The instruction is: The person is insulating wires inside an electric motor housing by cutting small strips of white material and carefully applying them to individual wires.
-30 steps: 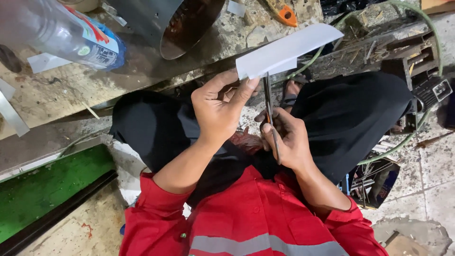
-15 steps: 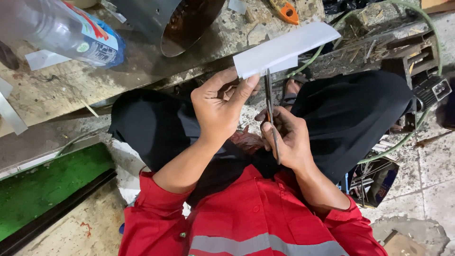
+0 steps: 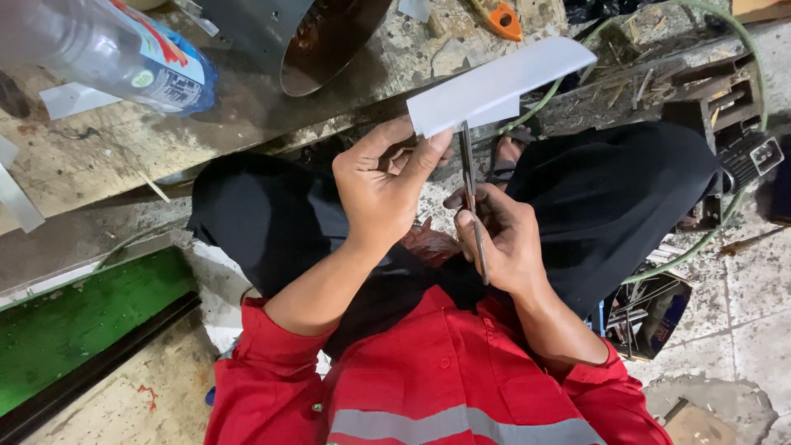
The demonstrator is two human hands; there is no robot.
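the white sheet strip sits a touch higher than a second ago, above the black-trousered knees. the left hand still pinches its near end shut. the right hand stays clamped on thin metal snips, blades touching the strip's lower edge.

Seen from above, a seated person in a red shirt and black trousers holds a bent strip of white sheet over the lap. The left hand pinches the strip's near end between thumb and fingers, while the right hand grips a pair of metal snips whose blades meet the strip's lower edge. Beyond the knees lies a worn workbench carrying a clear plastic bottle, a rusty metal cylinder and an orange-handled tool.
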